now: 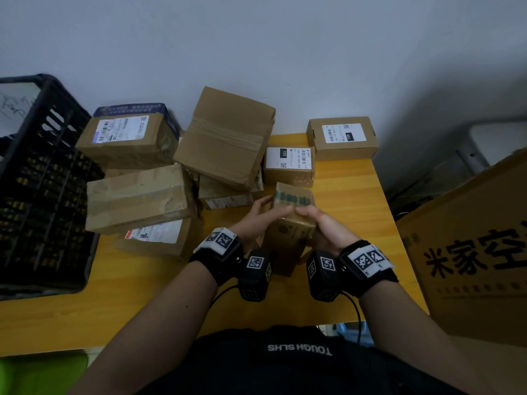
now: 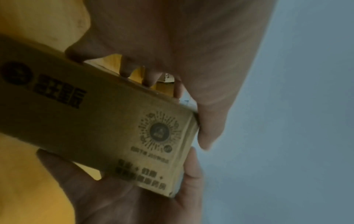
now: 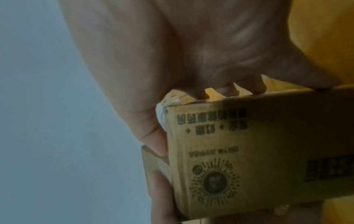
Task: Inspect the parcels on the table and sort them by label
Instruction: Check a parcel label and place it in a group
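Note:
I hold a small brown cardboard parcel (image 1: 291,223) with green printed tape above the table's middle, tilted, one hand on each side. My left hand (image 1: 265,212) grips its left side, thumb on top. My right hand (image 1: 319,223) grips its right side. In the left wrist view the parcel (image 2: 95,121) shows a printed round code and dark lettering; no shipping label is visible on that face. The right wrist view shows the same printed face (image 3: 249,151). Other parcels lie behind: one marked 150 (image 1: 289,163), one marked 15H (image 1: 342,136), a labelled one (image 1: 128,138).
A large plain box (image 1: 225,138) leans on a pile of taped parcels (image 1: 137,195) at the centre left. A black plastic crate (image 1: 42,181) stands on the left of the yellow table (image 1: 350,195). A big printed carton (image 1: 470,246) stands off the right edge.

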